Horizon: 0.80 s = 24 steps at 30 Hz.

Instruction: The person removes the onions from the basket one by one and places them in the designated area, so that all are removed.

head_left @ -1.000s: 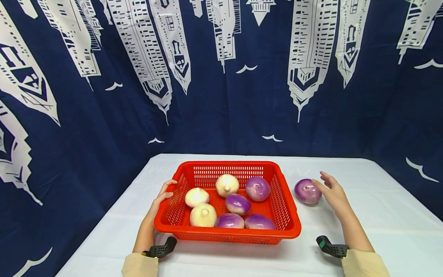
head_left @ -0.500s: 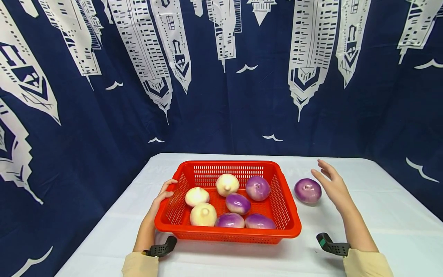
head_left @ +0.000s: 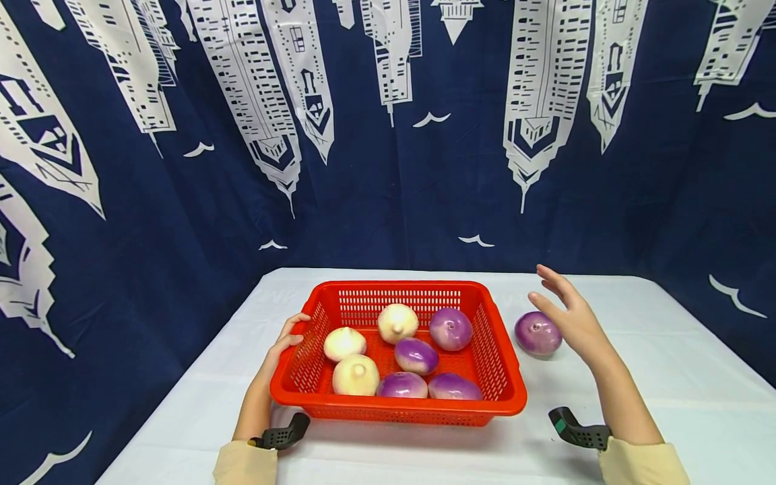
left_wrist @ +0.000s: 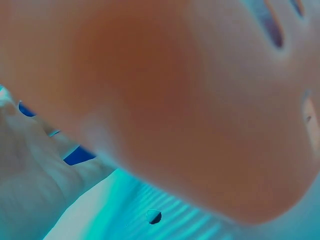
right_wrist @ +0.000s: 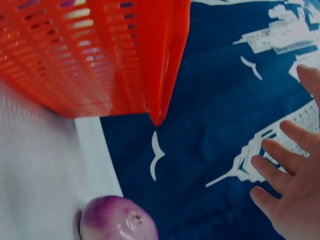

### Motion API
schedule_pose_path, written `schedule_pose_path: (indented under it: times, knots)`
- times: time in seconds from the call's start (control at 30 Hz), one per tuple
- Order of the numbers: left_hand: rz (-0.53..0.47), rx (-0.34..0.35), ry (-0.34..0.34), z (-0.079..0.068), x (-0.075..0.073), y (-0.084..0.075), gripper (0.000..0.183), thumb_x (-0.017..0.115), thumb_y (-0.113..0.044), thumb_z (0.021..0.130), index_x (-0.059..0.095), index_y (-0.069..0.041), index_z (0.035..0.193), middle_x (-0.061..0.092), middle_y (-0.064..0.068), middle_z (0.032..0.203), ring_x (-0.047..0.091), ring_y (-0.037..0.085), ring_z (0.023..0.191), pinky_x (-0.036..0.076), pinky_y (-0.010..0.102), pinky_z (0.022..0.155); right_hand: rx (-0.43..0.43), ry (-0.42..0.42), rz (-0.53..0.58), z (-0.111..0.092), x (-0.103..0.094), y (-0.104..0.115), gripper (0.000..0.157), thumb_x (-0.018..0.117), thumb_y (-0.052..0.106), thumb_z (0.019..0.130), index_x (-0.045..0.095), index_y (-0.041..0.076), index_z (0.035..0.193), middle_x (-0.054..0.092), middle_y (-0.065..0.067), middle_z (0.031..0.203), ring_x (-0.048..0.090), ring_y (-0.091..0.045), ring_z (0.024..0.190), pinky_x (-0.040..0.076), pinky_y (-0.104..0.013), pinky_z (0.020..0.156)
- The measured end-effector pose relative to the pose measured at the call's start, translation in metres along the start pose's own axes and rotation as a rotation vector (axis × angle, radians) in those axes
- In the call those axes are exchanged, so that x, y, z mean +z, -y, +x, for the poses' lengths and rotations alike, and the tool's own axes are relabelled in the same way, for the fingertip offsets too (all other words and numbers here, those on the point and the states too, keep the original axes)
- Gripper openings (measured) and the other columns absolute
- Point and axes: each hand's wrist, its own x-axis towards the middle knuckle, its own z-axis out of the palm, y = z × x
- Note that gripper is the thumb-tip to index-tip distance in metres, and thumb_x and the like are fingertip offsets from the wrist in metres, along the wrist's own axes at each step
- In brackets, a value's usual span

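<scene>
So the left hand [head_left: 277, 350] is at the left rim of the red basket [head_left: 412, 405], index finger and thumb tips touching it. Can't tell whether those fingers are actually curled round the edge, since the rest are hidden and the left wrist view is mostly blurry palm. The right hand [head_left: 572, 320] is free and holding nothing, fingers spread and the thumb standing apart. It's up in the air by the loose purple vegetable [head_left: 536, 335] (the two overlap a bit from the head camera, but the right wrist view shows a gap).

That loose one sits on the white worktop [head_left: 655, 343], just right of the basket. Inside the basket there are three cream vegetables [head_left: 356, 377]: one at the far side and two toward the left. Four purple-and-white ones [head_left: 416, 357] share the space: one at far right, one mid-basket, two side by side along the near wall.

Both wrists have black wrist cameras [head_left: 580, 434] and tan sleeves [head_left: 642, 461]. Behind it all hangs a navy cloth [head_left: 388, 195] with upside-down white buildings and birds.
</scene>
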Motion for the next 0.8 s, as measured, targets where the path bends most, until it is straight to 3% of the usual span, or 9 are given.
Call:
schedule_pose_path:
  times: [0.33,0.6,0.8]
  knots:
    - [-0.001,-0.011,-0.003,0.0,0.0,-0.001,0.04,0.019,-0.003,0.086,0.029,-0.021,0.121,0.025,0.007,0.127,0.036,0.021,0.112,0.041,0.03,0.089,-0.037,0.083,-0.057,-0.003,0.015,0.02,0.069,0.054,0.035,0.087,0.02,0.018,0.145,0.021,-0.018,0.148,0.024,-0.042,0.133,0.025,-0.064,0.098]
    - [-0.013,-0.003,0.014,0.0,-0.001,0.0,0.04,0.019,-0.003,0.087,0.029,-0.02,0.121,0.027,0.007,0.126,0.038,0.02,0.11,0.043,0.028,0.087,-0.055,0.143,-0.116,-0.006,0.032,0.03,0.072,0.058,0.035,0.084,0.023,0.016,0.144,0.026,-0.022,0.145,0.033,-0.045,0.126,0.036,-0.06,0.092]
    - [-0.002,-0.001,0.001,0.0,0.0,0.0,0.04,0.02,-0.003,0.086,0.029,-0.019,0.122,0.027,0.008,0.127,0.037,0.022,0.112,0.043,0.029,0.088,-0.079,0.22,-0.095,-0.009,0.044,0.035,0.072,0.059,0.036,0.083,0.025,0.016,0.143,0.029,-0.021,0.142,0.036,-0.046,0.123,0.038,-0.06,0.091]
